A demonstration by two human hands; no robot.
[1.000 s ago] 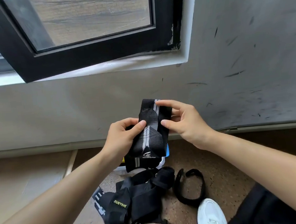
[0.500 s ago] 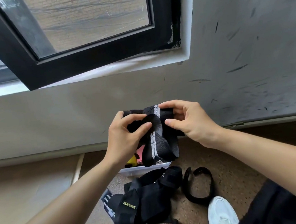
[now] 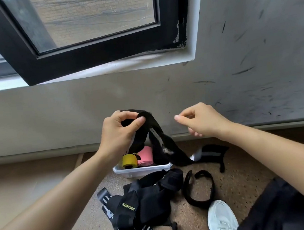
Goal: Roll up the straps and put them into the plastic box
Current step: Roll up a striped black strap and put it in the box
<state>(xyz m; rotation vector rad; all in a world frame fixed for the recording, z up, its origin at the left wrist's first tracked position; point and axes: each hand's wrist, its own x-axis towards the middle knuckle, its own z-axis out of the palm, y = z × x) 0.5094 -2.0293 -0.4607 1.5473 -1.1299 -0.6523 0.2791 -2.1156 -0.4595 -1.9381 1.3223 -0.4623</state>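
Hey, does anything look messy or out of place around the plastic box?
Yes: the black strap gripped by the left hand hangs unrolled, its tail trailing outside the plastic box, to its right.

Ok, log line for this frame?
left hand grips long black fabric strap | right hand curled, empty | translucent plastic box holds yellow roll, pink roll

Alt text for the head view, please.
The left hand grips one end of a black strap that hangs down past a plastic box to the floor, while the right hand is beside it, curled and empty. The box holds a yellow roll and a pink roll; a pile of straps lies in front.
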